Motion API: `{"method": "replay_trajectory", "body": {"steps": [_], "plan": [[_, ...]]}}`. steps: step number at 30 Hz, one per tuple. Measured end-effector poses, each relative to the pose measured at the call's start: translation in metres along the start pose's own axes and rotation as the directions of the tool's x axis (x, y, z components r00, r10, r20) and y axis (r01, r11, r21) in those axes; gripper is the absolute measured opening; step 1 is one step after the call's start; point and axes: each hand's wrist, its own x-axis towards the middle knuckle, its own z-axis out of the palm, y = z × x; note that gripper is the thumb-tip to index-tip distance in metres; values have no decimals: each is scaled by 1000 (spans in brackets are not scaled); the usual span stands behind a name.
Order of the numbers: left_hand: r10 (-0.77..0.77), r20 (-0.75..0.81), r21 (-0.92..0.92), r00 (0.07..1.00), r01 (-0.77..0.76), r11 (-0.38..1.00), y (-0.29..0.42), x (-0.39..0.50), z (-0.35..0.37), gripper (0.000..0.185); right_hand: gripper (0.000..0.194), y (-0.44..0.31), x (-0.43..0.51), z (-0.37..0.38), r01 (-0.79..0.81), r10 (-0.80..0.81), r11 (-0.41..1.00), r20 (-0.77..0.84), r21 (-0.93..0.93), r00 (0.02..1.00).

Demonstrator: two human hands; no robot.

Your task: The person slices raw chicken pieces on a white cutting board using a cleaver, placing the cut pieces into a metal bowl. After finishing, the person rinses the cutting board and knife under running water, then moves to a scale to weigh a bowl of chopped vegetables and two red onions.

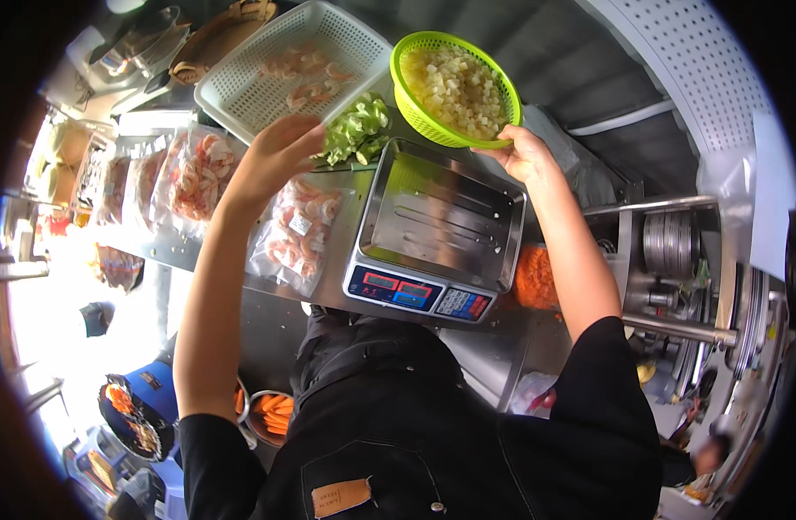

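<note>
My right hand (519, 151) grips the near rim of a lime-green plastic colander (430, 132), which is full of pale diced pieces (459, 88) and stands behind the scale. My left hand (282, 151) has its fingers apart, over the near edge of a white perforated plastic basket (222, 107) with some shrimp (307, 71) inside. Cut green vegetable pieces (359, 127) lie between basket and colander. In front of me is a digital scale (398, 296), its steel tray (443, 221) bearing a few small white bits. A clear bag of shrimp (297, 234) lies left of it.
More bagged shrimp (199, 172) lines the counter's left. An orange-filled bag (535, 276) sits right of the scale. Below left are a bowl of carrots (274, 416) and a blue bin (152, 390). A wicker basket (219, 39) stands back left. Another person (703, 458) is at far lower right.
</note>
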Motion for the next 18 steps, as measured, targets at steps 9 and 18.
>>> {"method": "replay_trajectory", "body": {"steps": [9,18], "plan": [[-382,-424,-300,821,271,915,-117,-236,-41,34,33,32,134,-20,7,-20,994,-120,-109,993],[-565,-526,-629,635,157,762,-173,-329,18,34,36,66,162,-49,-79,62,993,-191,-84,980]]}}
